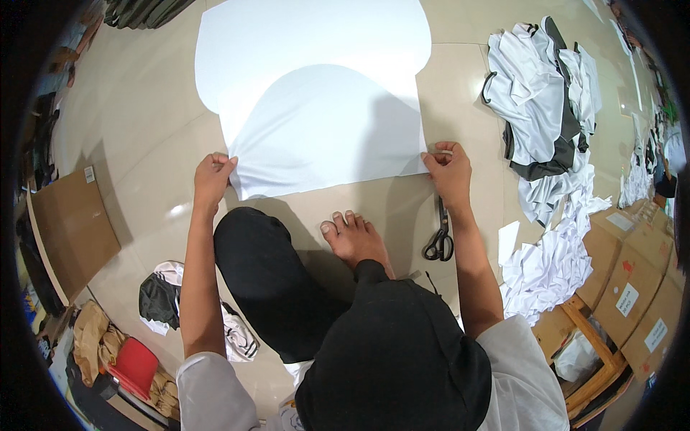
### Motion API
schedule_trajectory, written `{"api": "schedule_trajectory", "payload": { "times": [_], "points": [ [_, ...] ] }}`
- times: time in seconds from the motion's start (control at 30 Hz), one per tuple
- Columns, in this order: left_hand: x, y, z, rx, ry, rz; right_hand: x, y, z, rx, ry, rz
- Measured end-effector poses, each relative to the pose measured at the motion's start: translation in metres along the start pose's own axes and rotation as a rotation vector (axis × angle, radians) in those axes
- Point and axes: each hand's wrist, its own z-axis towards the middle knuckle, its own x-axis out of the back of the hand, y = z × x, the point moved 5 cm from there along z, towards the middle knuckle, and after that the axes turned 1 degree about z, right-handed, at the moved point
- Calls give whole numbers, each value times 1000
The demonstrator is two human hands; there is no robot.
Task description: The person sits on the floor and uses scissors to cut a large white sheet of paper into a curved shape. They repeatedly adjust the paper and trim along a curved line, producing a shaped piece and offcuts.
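Pale glossy floor tiles [144, 136] carry a white fabric piece [316, 93] spread flat, wide and rounded at its far end and narrowing to a straight near edge; a second layer with a curved outline lies on top, and small creases fan out from the near left corner. At that corner the left hand [212, 178] is curled shut, its fingers [221, 161] pinching the cloth edge, the forearm running straight back toward the person. At the opposite near corner the right hand [449, 172] grips the edge the same way, fingers [442, 152] folded over the cloth, wrist bent slightly inward. Just behind the right fingers, beside the wrist, black scissors [440, 237] lie on the tiles. Between the two hands, nearer the body, rests a bare foot [353, 235]. Well out beyond the right fingers sits a heap of white and dark garments [546, 108]
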Motion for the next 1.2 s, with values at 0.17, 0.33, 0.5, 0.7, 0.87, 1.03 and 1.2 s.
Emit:
{"api": "schedule_trajectory", "payload": {
  "times": [0.17,0.33,0.5,0.7,0.87,1.03,1.2],
  "points": [
    [9,-27,-8,22,-25,-61,-7,12,-16,-2,-27,60],
    [12,-32,-18,49,-45,-39,-7,23,-17,55,1,37],
    [13,-35,-24,53,-78,-4,-6,20,-17,86,14,-43],
    [15,-46,-25,15,-97,-46,-8,18,-19,115,18,-73],
    [14,-42,-26,-40,-100,4,-8,14,-23,160,46,-127],
    [20,-43,-26,-23,-95,44,-13,13,-29,201,68,-133],
    [24,-2,-35,-169,40,540,-12,14,-34,217,103,-155]
  ]
}}
